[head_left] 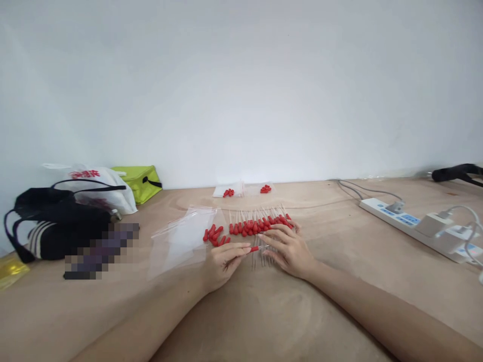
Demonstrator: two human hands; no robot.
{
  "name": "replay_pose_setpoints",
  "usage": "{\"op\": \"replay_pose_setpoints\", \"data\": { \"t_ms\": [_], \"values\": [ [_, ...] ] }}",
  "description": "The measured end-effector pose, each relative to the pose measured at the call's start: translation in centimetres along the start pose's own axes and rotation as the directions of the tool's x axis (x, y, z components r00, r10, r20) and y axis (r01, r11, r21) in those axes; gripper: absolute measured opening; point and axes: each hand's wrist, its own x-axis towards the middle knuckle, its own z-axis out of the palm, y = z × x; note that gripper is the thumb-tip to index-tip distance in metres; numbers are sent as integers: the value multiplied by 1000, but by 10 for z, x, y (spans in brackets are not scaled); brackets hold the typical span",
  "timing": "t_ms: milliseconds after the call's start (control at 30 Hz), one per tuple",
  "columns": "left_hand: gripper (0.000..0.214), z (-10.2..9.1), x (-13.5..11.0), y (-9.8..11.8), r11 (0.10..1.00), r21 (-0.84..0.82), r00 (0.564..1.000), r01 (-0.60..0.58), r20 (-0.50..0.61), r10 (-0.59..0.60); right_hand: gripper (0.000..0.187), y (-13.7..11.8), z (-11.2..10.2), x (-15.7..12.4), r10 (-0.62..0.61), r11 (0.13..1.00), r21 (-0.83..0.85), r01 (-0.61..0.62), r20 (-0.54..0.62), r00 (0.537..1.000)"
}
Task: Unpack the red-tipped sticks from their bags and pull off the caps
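My left hand (227, 261) pinches a small red rubber bulb (254, 249), its open end facing right. A thin clear dropper tube (264, 247) runs from that bulb to the fingertips of my right hand (289, 249), which are closed on it. Whether the tube sits inside the bulb or only touches it, I cannot tell. Beneath my right hand lie several loose clear tubes (258, 260). Just beyond the hands stretches a row of droppers with red bulbs (251, 228), their tubes pointing away from me. Several loose red bulbs (214, 234) lie beyond my left hand.
Clear plastic bags (183, 241) spread left of the bulbs. Two small bags (236, 189) with red bulbs lie near the wall. A black bag (71, 231), white plastic bag (109, 181) and lime-green bag (139, 183) stand left. A power strip (405, 221) with chargers and cables lies right.
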Motion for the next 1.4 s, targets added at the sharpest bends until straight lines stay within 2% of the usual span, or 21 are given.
{"op": "replay_pose_setpoints", "data": {
  "t_ms": [133, 300, 467, 600, 933, 1133, 1300, 1400],
  "values": [
    [25, 1, 0, -1, 1000, 4, 1000, 10, 23, -10, 17, 0, 3, 1, -40, 999, 6, 40, -19, 999],
    [34, 2, 3, 0, 981, 167, 991, 95, 75, -108, 21, -5, 3, 3, -25, 1000, 2, 25, 62, 998],
    [21, 8, 6, -3, 965, 256, 990, 58, 107, -88, 20, -11, 2, 4, -46, 999, 32, 43, 76, 996],
    [27, 9, 3, -4, 953, 304, 994, 0, 102, -32, 20, -13, 0, 3, -75, 996, 50, 72, 67, 995],
    [28, 3, 3, 3, 955, 286, 989, -73, 145, 32, 21, -14, -5, -1, -94, 994, 58, 91, 41, 995],
    [29, 2, 4, 5, 956, 286, 989, -70, 144, 29, 20, -15, -6, 0, -99, 994, 54, 98, 25, 995],
    [28, 2, 2, 5, 959, 281, 988, -39, 155, -5, 22, -14, -5, -1, -95, 994, 67, 91, 59, 994],
    [27, -6, -4, 1, 960, 278, 994, -14, 108, -17, 24, -4, -8, -6, -45, 997, 71, 41, 60, 997]
  ]
}}
